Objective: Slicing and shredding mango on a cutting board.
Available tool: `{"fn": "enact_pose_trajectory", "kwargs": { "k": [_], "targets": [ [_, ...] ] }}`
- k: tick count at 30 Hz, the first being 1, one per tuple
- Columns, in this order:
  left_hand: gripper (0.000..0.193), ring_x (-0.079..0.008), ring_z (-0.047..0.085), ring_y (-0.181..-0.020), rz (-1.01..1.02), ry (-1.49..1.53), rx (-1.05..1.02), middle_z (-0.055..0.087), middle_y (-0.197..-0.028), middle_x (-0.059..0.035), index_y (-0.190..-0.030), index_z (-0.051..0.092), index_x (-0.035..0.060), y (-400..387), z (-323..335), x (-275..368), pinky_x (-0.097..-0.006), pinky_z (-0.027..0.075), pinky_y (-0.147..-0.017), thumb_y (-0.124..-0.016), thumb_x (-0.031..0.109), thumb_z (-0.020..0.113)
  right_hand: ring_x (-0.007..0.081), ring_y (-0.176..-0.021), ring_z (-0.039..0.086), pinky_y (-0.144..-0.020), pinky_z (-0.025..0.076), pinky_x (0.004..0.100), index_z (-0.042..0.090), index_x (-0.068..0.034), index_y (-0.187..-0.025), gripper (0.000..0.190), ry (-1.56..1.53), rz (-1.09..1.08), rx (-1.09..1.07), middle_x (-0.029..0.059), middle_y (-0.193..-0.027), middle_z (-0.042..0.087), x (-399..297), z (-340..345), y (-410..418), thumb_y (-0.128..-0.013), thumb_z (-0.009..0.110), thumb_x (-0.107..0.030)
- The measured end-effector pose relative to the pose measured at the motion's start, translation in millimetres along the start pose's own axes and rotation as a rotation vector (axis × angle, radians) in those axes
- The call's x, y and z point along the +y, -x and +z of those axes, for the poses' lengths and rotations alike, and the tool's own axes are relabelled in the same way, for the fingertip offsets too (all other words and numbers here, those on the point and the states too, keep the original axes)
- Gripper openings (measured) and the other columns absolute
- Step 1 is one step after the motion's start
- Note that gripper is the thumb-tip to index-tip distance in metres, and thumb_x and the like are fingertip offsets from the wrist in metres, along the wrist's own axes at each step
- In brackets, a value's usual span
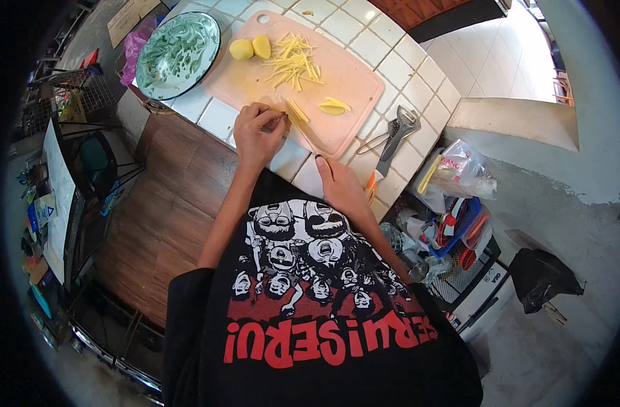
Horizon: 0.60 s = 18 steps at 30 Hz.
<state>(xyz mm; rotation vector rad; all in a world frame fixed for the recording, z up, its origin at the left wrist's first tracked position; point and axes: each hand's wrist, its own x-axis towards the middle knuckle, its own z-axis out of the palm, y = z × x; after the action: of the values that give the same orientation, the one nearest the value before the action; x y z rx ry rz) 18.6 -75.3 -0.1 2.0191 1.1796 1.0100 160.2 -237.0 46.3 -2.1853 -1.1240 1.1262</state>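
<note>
My left hand (pixel 261 129) is at the near edge of a pink cutting board (pixel 355 91), its fingertips bent down over a potato piece that they mostly hide. My right hand (pixel 340 183) is closed around a knife handle. The thin knife blade (pixel 303 136) runs from it toward my left fingertips. Cut potato sticks (pixel 297 111) lie just beyond the blade. A few potato slices (pixel 332 106) rest to their right. Farther back are a loose pile of thin potato sticks (pixel 292 63), a peeled potato (pixel 241 49) and a cut potato piece (pixel 261 46).
A green-and-white enamel dish (pixel 177 56) stands left on the white tiled counter (pixel 396 66). A grey-handled peeler (pixel 399 132) and an orange-handled tool (pixel 374 180) lie right of the board. Below the counter's right side are plastic bags (pixel 457 168) and a blue basket (pixel 460 229).
</note>
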Motion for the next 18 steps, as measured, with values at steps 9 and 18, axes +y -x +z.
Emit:
{"fn": "enact_pose_trajectory", "kwargs": {
  "k": [9,18],
  "targets": [
    [0.011,-0.0229,0.064,-0.082,0.045,-0.026,-0.029,0.066,-0.089,-0.0074,-0.087,0.078,0.0024,0.8,-0.3,-4.1,-0.033,0.054,-0.069,-0.076,0.002,0.081,0.0543,-0.09,0.062,-0.08,0.046,0.0608,0.064,0.003,-0.1,0.05,0.044,0.016,-0.02,0.0331,-0.091,0.066,-9.2,-7.6,1.0,-0.109,0.041,-0.041],
    [0.01,-0.0281,0.063,-0.083,-0.014,0.041,-0.011,0.066,-0.085,-0.0074,-0.081,0.077,0.005,1.0,1.9,-3.5,-0.039,0.051,-0.074,-0.072,0.004,0.08,0.0544,-0.09,0.062,-0.079,0.046,0.0597,0.063,0.004,-0.097,0.05,0.087,0.055,-0.026,0.0338,-0.09,0.065,-11.8,-3.7,2.0,-0.109,0.043,-0.04]
  ]
}}
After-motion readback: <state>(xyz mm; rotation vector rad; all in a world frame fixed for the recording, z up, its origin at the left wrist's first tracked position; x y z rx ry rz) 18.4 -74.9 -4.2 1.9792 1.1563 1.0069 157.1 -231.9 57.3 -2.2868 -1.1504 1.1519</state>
